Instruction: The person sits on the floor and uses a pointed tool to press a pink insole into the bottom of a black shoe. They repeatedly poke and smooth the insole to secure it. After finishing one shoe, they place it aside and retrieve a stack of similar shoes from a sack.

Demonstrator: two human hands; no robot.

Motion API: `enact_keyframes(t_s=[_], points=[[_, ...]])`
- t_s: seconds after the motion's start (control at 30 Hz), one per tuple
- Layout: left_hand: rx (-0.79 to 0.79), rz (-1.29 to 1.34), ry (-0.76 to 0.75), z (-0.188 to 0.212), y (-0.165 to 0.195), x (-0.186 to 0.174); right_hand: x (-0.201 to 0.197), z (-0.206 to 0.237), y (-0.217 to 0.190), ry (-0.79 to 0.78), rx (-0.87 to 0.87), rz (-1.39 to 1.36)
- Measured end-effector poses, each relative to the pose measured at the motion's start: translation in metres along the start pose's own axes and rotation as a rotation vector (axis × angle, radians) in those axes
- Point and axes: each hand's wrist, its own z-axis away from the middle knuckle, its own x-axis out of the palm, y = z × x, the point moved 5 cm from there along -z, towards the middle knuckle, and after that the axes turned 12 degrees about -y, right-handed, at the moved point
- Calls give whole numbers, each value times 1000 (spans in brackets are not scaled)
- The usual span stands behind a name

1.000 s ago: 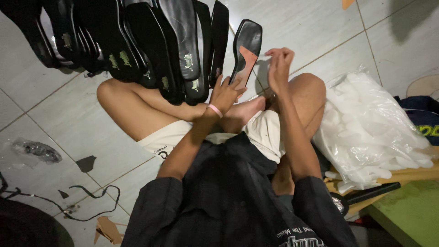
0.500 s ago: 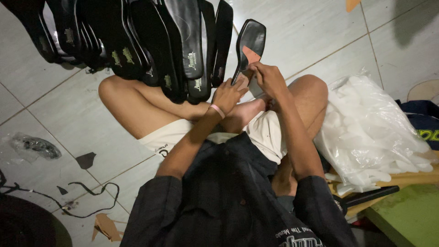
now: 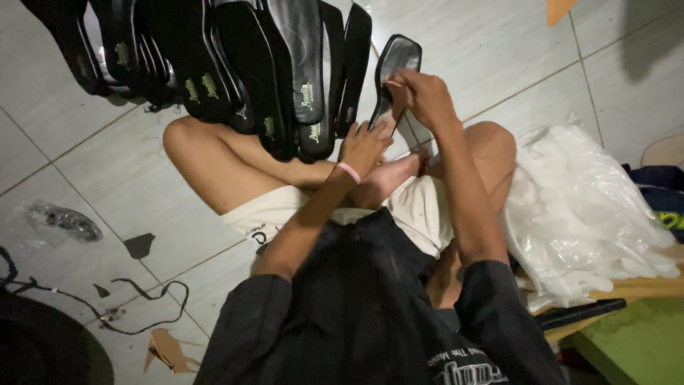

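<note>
Both hands grip one black insole (image 3: 396, 68), long axis running away from the left hand (image 3: 363, 148) fingers, right hand (image 3: 425, 96) fingers pinched nearer its far end.

Pale tiled floor (image 3: 499, 50) under me. Row of black shoe soles (image 3: 235, 64) lying at 11 o'clock. Heap of clear plastic bags (image 3: 591, 207) at 3 o'clock. Crumpled wrapper (image 3: 64, 221) at 9 o'clock; black cord (image 3: 135, 314) and dark scraps (image 3: 139, 244) at 8 o'clock.

A bulging clear plastic bag (image 3: 591, 214) of white pieces lies on the floor at the right; small gold labels (image 3: 306, 94) mark the black insoles at top; a crumpled clear wrapper (image 3: 63, 221) lies left.
</note>
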Motion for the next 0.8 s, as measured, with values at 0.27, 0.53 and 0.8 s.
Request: enact_keyframes(t_s=[0.27, 0.53, 0.8], points=[[-220, 384, 535, 0, 4, -1, -8, 82, 45, 373, 232, -488], [-56, 96, 903, 46, -24, -62, -4, 83, 65, 453, 325, -643], [-633, 254, 1186, 101, -129, -110, -7, 85, 58, 433, 308, -636]])
